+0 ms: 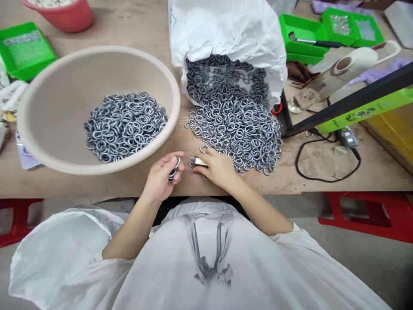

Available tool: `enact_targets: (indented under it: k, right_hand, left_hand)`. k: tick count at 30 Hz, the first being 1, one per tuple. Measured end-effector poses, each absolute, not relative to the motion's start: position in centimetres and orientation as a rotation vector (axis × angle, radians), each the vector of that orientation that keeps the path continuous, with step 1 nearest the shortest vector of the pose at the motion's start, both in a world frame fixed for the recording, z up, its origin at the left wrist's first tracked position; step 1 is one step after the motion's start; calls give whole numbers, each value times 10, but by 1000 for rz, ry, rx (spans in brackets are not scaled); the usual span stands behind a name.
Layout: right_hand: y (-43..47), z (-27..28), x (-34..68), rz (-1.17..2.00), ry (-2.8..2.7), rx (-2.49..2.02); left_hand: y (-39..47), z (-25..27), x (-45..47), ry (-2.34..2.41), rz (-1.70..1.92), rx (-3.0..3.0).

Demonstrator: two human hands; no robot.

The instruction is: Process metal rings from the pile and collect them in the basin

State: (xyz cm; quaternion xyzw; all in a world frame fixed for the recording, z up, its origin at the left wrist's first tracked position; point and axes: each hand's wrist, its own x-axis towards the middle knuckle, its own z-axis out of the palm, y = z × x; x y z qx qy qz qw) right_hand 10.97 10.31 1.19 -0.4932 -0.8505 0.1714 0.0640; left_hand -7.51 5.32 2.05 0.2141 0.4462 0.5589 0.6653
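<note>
My left hand [164, 174] is closed around a few dark grey metal rings [174, 169], held between thumb and curled fingers just in front of a large beige basin [97, 170]. Inside the basin lies a heap of similar metal rings [125, 125]. To the right, my right hand [217, 167] lies palm down at the near left edge of a loose ring pile [240, 129]. Its fingers are stretched out and apart, one wrapped with a pale and blue band [198, 161]. A ring or two shows at its fingertips; its palm is hidden.
A white sack [226, 26] lies on its side behind the pile, its mouth spilling rings. Green bins [303, 32] and a hammer-like tool stand back right, near a dark metal bar [348, 101] and a black cable [298, 159]. Another green bin [29, 51] and a red tub [69, 17] are left.
</note>
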Motion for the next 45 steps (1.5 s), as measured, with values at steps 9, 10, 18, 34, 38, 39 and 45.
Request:
enact_targets:
  k: [9,10,18,34,38,39,45]
  right_hand:
    - [110,13,105,1066,-1975,-1388]
    - [108,16,105,1162,-1861,-1355]
    - [89,18,98,1275,-1467,-1207]
    - [98,20,117,1343,-1483,-1124]
    - [92,20,121,1079,-1756,-1145]
    - [90,21,121,1042,-1796,-1132]
    - [91,22,118,1203,-1720,-1112]
  left_hand:
    - [56,10,-64,1104,1251,396]
    - [56,8,-58,1110,1240,441]
    - [58,4,-24,1091,1279,792]
    - [58,19,-19,958,1111,584]
    - [59,25,-18,1003,1163,498]
    - [60,25,-18,1012,1173,492]
    - [59,22,-17,1006,1147,541]
